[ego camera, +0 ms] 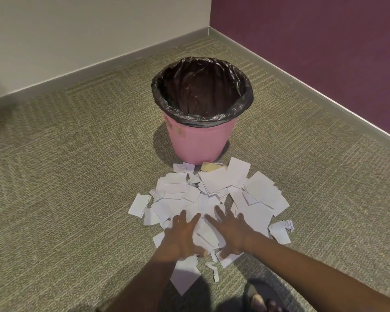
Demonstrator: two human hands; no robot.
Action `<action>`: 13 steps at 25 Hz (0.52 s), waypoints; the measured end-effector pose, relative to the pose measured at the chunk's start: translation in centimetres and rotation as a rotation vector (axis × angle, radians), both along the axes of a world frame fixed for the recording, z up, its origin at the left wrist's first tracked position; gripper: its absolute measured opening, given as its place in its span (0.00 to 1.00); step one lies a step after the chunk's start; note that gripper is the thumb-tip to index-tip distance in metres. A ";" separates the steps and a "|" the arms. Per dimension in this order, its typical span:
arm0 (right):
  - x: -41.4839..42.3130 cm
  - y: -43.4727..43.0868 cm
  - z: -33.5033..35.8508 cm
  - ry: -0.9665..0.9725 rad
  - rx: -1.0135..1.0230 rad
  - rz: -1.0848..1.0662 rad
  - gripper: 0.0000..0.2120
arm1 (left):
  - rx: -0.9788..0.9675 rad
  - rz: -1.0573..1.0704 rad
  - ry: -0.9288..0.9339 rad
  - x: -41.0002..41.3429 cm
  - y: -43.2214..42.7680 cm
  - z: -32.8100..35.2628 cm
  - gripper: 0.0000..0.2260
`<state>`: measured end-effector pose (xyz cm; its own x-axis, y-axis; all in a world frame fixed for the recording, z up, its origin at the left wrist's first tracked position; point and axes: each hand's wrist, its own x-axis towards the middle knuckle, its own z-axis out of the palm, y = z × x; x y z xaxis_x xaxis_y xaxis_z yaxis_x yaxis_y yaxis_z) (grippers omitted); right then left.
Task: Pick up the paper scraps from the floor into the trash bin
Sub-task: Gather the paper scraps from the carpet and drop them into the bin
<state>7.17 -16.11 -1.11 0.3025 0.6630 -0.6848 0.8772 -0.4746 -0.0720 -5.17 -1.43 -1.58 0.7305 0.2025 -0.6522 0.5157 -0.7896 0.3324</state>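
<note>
Bin: pink plastic trash bin (195, 143) with a black plastic liner (203, 86) folded over its rim; upright on the green-grey carpet (77, 165), mouth open, nothing visible inside.
Scraps: heap of torn white paper scraps (214, 192) on the carpet just in front of the bin, the far edge almost touching its base. One crumpled piece (282, 230) sits off to the right of the heap; a few strips lie on the side away from the bin.
Left hand: left hand (180, 235) palm down, fingers spread, resting on the near edge of the heap. Grips nothing.
Right hand: right hand (230, 233) the same, flat and splayed beside the left, with paper showing between the two. Grips nothing.
Handling (judgement): very light, thin, limp; sheets slide over one another and flutter when lifted. Not fragile.
Hold (judgement): rake the outer edges inward with both hands, then pinch the bunch from opposite sides, low against the carpet.
Risk: loose pieces dropping on the short lift to the bin.
</note>
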 end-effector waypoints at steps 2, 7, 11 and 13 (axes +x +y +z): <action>-0.8 -0.5 -1.2 -0.103 0.039 0.079 0.53 | 0.078 -0.112 0.063 -0.7 -1.2 -0.6 0.50; -0.5 -0.3 -0.4 -0.181 0.246 0.122 0.32 | 0.298 -0.180 -0.106 -1.2 -2.5 -0.9 0.27; -0.2 0.0 -0.4 -0.123 0.295 0.093 0.28 | 0.329 -0.176 -0.169 -0.8 -1.8 -0.6 0.18; 0.5 -0.1 -0.7 -0.089 0.313 0.058 0.28 | 0.337 -0.171 -0.178 -0.7 -1.6 -0.7 0.17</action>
